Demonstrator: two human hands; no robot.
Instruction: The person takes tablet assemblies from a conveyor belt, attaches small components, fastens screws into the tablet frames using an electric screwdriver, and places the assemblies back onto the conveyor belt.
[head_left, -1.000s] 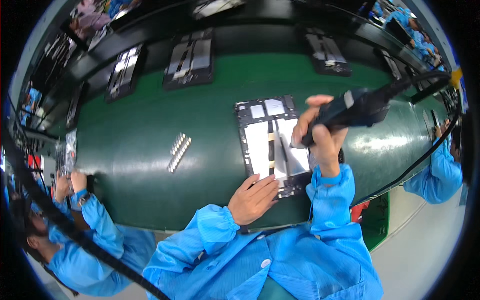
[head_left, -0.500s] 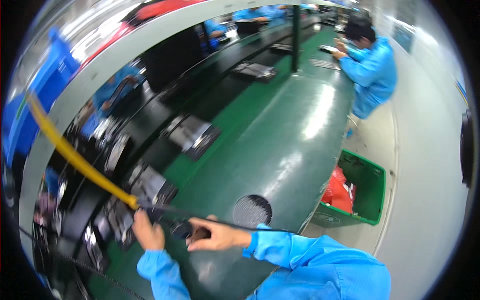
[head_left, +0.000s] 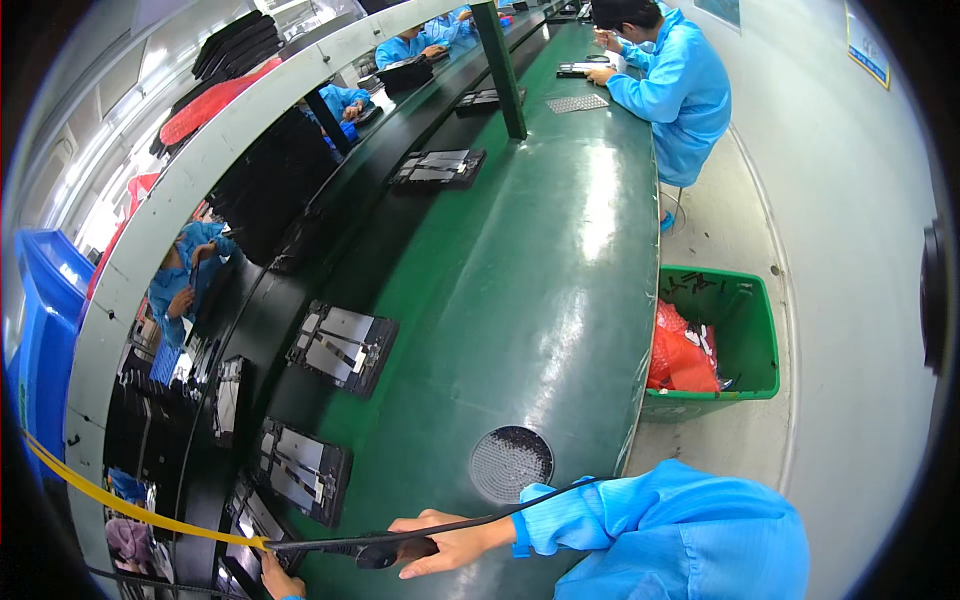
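My right hand (head_left: 450, 543) reaches in from the right, low in the head view, its fingers closed around a black corded hand tool (head_left: 378, 553) that points left. A thin black cable crosses in front of that hand. Near the bottom edge is my left hand (head_left: 279, 578), mostly cut off by the frame. It lies beside the end of a yellow strap (head_left: 150, 518) and close to an opened flat device (head_left: 252, 522) with a dark frame. Whether it grips anything is hidden. Just beyond, another opened device (head_left: 300, 472) shows its silver inside and black ribbon strips.
More opened devices (head_left: 343, 347) lie along the green bench (head_left: 500, 330). A round dish of small pieces (head_left: 511, 465) stands near my right sleeve. A green bin (head_left: 745, 345) with red wrap is on the floor at right. A co-worker (head_left: 675, 95) sits at the far end.
My view has turned and sharpened, so the bench scene sits differently. Both hands appear lower, the left one now partly out of frame. The tool stays in my right hand.
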